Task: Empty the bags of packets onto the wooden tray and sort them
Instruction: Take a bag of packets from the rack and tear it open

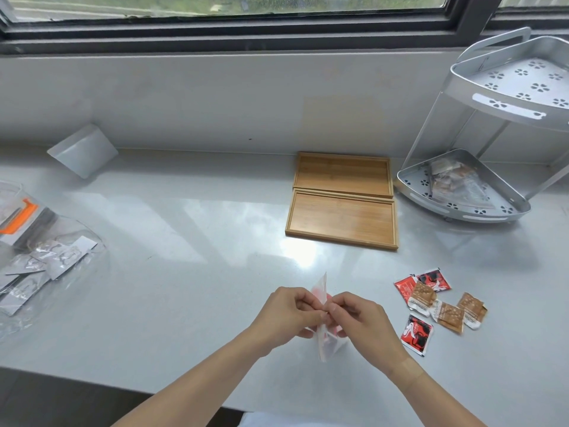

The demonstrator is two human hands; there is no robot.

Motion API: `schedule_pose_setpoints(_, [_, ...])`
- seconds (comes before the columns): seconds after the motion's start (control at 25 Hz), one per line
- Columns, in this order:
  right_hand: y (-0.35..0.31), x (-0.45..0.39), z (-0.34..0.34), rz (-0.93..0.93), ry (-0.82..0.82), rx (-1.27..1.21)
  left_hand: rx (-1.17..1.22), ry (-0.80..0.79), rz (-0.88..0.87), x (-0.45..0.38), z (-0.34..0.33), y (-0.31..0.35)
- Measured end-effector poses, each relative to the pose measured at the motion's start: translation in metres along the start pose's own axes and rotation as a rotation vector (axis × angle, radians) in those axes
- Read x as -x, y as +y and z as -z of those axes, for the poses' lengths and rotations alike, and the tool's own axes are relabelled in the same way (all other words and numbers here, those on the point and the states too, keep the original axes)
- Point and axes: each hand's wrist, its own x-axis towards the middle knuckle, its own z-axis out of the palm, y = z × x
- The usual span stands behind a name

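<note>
Both hands meet over the counter's near middle. My left hand (pixel 291 308) and my right hand (pixel 357 315) pinch the top of a small clear bag (pixel 326 343) with red packets inside, held upright between them. Several loose packets lie on the counter to the right: red-and-black ones (pixel 416 334) and brown ones (pixel 449 314). Two wooden trays sit side by side beyond the hands, the near tray (pixel 341 218) and the far tray (pixel 343 174), both bare.
A grey two-tier corner rack (pixel 462 192) stands at the right, with a clear bag of packets (pixel 455 183) on its lower shelf. A large clear bag of silver packets (pixel 46 263) lies at the left. A white pouch (pixel 83 151) leans on the wall.
</note>
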Motion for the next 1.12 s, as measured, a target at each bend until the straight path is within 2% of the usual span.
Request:
schedule_pose_setpoints(0.2, [-0.003, -0.001, -0.001, -0.09, 0.081, -0.114, 0.046, -0.003, 0.081, -0.006, 0.003, -0.001])
schedule_pose_setpoints(0.6, [-0.015, -0.003, 0.005, -0.289, -0.013, -0.203, -0.058, -0.095, 0.043, -0.001, -0.002, 0.001])
schedule_pose_setpoints(0.76, [-0.017, -0.003, 0.012, -0.303, -0.05, -0.225, -0.025, -0.112, 0.052, -0.001, 0.001, 0.0])
schedule_pose_setpoints(0.96, [-0.019, -0.005, 0.014, -0.248, -0.09, 0.008, -0.03, -0.085, 0.023, 0.001, -0.005, 0.002])
schedule_pose_setpoints(1.12, [-0.018, -0.009, 0.015, -0.147, -0.138, 0.17, -0.228, -0.071, -0.053, 0.002, -0.008, 0.004])
